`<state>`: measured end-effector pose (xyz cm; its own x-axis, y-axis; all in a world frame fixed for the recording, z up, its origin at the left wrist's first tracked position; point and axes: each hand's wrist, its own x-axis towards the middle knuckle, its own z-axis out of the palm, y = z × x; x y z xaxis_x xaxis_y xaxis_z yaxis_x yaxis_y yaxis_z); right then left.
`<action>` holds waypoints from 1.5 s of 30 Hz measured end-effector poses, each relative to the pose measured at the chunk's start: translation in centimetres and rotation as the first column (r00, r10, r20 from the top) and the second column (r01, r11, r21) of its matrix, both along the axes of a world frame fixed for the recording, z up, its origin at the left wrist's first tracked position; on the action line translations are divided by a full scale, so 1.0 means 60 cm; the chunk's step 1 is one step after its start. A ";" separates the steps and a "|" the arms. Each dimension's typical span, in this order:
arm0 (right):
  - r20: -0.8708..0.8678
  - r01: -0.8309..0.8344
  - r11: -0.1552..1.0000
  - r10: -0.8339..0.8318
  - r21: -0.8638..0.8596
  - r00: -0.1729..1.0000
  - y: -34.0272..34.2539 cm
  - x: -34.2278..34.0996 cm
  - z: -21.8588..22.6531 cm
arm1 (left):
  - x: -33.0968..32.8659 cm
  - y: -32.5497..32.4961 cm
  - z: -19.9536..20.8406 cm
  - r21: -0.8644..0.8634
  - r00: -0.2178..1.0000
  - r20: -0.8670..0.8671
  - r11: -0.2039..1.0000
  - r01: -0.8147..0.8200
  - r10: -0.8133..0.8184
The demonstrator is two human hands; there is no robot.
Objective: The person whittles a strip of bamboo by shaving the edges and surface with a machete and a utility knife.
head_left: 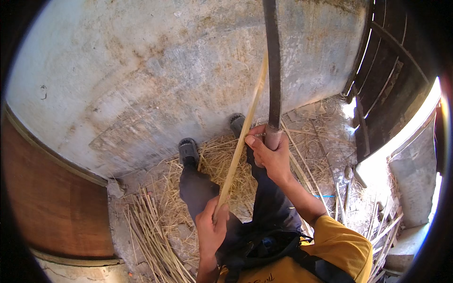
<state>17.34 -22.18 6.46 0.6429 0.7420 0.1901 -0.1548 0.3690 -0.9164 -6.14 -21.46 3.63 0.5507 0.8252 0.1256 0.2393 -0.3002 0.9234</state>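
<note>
A long pale bamboo strip [237, 160] slants up and away between my hands. My left hand [211, 229] is closed round its near end, low over my lap. In my right hand [273, 155] is the handle of a machete [274, 66], whose long dark blade points away, almost upright in the view. The thumb and finger of that hand also meet the strip's edge, left of the handle. The strip's far end tapers close beside the blade; whether they touch I cannot tell.
Pale shavings [219, 155] cover the floor round my shoes [188, 150]. A bundle of thin strips [152, 236] lies at the left, and more strips [387, 236] at the right. A stained wall [165, 85] stands ahead, a brown panel [52, 188] left, dark boards [391, 61] right.
</note>
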 end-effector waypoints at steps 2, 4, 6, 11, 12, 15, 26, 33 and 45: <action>-0.004 0.006 0.999 -0.006 -0.033 1.000 -0.004 -0.002 0.003 | 0.003 -0.003 -0.001 0.084 0.997 0.011 0.993 -0.079 0.078; -0.011 0.010 0.998 -0.011 -0.067 1.000 -0.006 -0.005 0.007 | 0.003 -0.005 0.002 0.086 0.996 0.012 0.992 -0.092 0.091; -0.039 0.000 1.000 -0.001 -0.024 0.999 -0.006 -0.006 0.010 | 0.002 -0.005 0.001 0.088 0.994 0.011 0.990 -0.106 0.106; -0.028 -0.004 1.000 0.004 -0.007 1.000 0.004 -0.006 0.011 | -0.003 -0.004 -0.005 0.133 0.993 -0.001 0.985 -0.113 0.114; -0.032 -0.009 1.000 0.008 -0.026 0.999 0.004 -0.006 0.011 | -0.003 -0.004 -0.005 0.134 0.993 -0.001 0.985 -0.113 0.114; -0.071 -0.027 1.000 0.027 -0.005 0.997 0.005 -0.008 0.011 | -0.004 -0.005 -0.006 0.134 0.993 0.000 0.984 -0.121 0.122; -0.009 -0.008 1.000 0.009 0.021 1.000 0.002 -0.011 0.009 | -0.003 -0.005 -0.013 0.182 0.989 -0.001 0.973 -0.144 0.147; 0.053 0.003 0.998 0.001 -0.070 0.999 -0.012 -0.009 0.009 | -0.003 -0.005 -0.012 0.224 0.988 -0.021 0.964 -0.145 0.153; 0.071 0.085 0.996 -0.084 -0.019 0.994 -0.005 -0.015 0.007 | 0.001 -0.005 -0.022 0.264 0.985 -0.030 0.951 -0.158 0.172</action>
